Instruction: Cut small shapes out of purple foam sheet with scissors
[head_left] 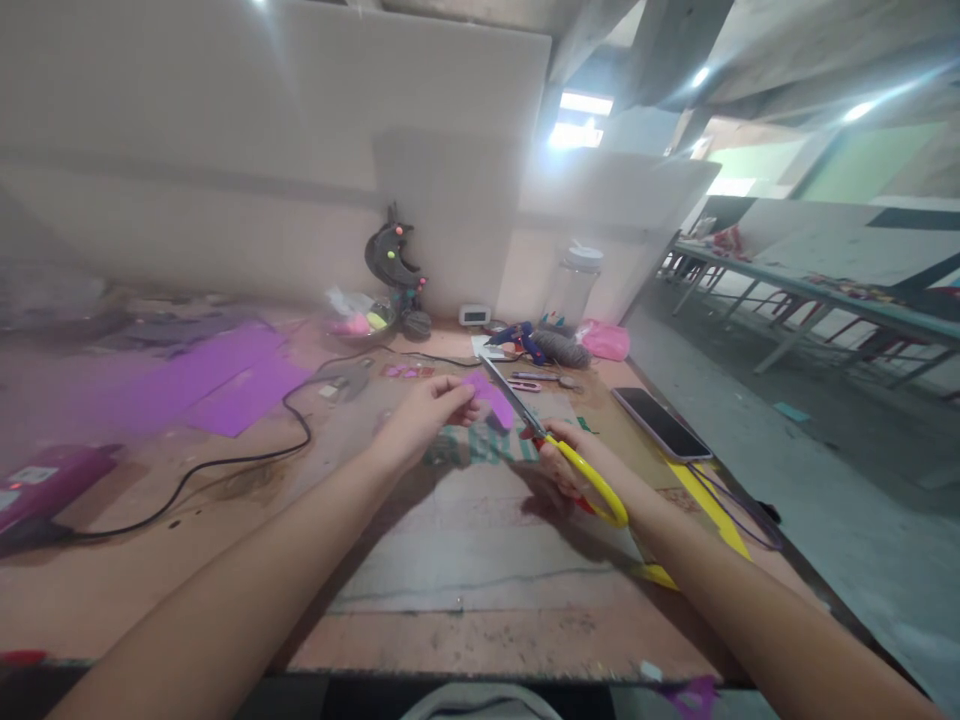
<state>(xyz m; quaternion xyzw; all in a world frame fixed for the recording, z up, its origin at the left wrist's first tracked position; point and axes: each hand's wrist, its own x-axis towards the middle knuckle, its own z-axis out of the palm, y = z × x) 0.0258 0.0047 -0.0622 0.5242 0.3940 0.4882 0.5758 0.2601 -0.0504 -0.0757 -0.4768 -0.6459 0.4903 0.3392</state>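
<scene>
My left hand pinches a small purple foam piece above the middle of the table. My right hand grips yellow-handled scissors; their steel blades point up and left, and they meet the purple piece. Both hands hover over a grey cutting mat on the brown table.
Purple foam sheets lie at the left, with a black cable running to a pink device. A phone and yellow strips lie right. A dark figurine, a glue gun, a clear jar stand at the back wall.
</scene>
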